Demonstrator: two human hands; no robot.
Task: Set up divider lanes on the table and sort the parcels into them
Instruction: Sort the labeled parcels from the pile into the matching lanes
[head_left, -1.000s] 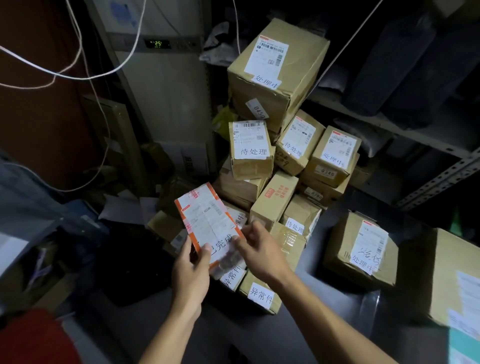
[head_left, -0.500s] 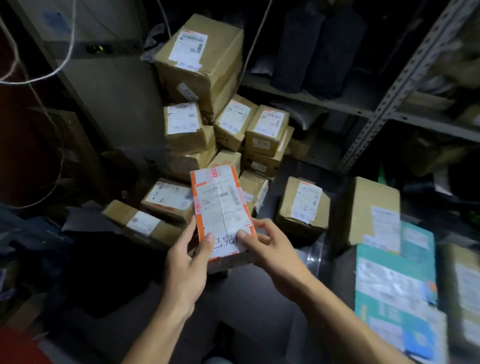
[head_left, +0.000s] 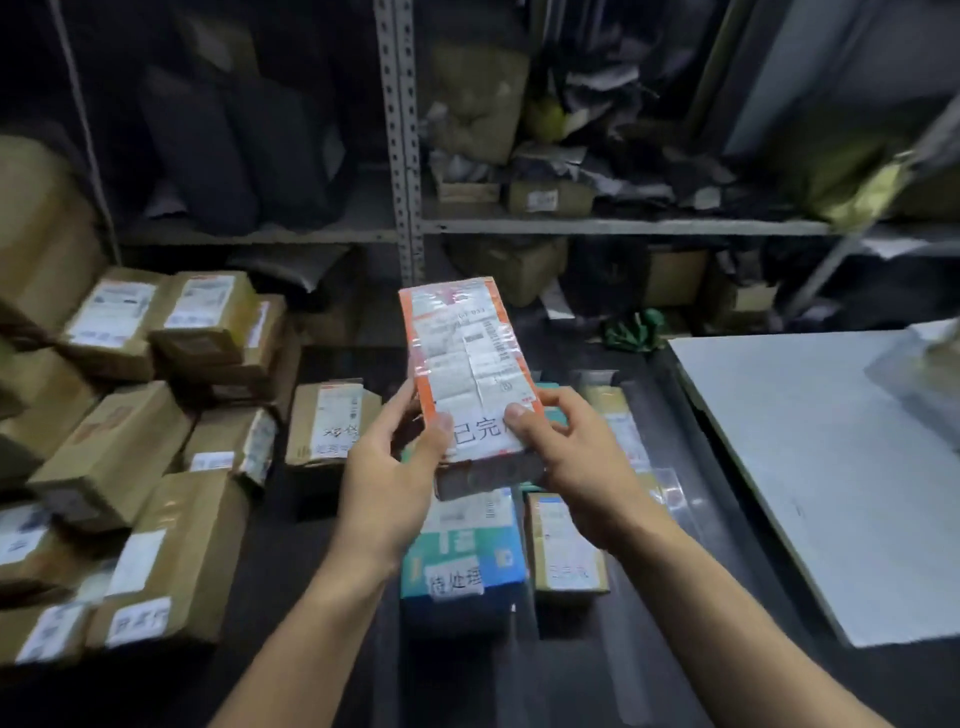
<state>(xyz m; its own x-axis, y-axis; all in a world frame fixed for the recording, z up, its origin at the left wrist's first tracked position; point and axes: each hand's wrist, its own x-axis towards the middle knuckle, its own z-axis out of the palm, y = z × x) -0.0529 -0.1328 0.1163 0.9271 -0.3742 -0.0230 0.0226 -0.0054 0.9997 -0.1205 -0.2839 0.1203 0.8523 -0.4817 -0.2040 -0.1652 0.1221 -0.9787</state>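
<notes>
I hold an orange-edged parcel (head_left: 470, 364) with a white shipping label upright in the middle of the view. My left hand (head_left: 389, 483) grips its lower left edge and my right hand (head_left: 576, 462) its lower right, both thumbs on a handwritten label. Under it on the dark table (head_left: 727, 545) lie a teal box (head_left: 467, 556) and a small brown box (head_left: 566, 551), each labelled. A heap of brown cardboard parcels (head_left: 140, 447) fills the left side.
A large pale flat board (head_left: 821, 467) lies on the table at the right. Behind stands a grey metal shelf rack (head_left: 402, 156) with dark bags and boxes. A green crumpled thing (head_left: 634, 330) sits at the table's far edge.
My view has swung to the right, so the parcel heap slid to the left and the pale board came into sight. Both hands still hold the orange-edged parcel, now more upright.
</notes>
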